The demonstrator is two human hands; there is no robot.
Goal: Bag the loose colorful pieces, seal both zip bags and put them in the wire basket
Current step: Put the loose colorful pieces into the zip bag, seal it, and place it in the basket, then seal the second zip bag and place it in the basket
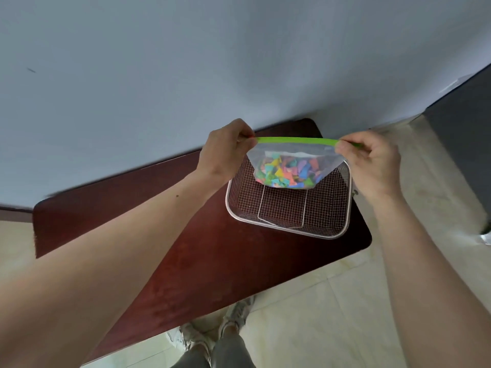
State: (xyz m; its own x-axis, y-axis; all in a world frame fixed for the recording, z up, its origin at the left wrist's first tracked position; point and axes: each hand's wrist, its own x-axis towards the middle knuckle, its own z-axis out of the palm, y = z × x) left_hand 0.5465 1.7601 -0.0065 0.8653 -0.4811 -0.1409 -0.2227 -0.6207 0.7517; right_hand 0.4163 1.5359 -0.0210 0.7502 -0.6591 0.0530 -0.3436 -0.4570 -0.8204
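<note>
Head view: hands [297,158] stretch clear zip bag [292,166] above mesh wire basket [289,213]

One camera, up on the head

I see from high up, looking forward and down at the dark red table [207,261], with the wall behind and both arms close below me.

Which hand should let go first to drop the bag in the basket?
Probably the left hand. The right hand already hangs over the wire basket rim, so it could lower the zip bag in alone.
</note>
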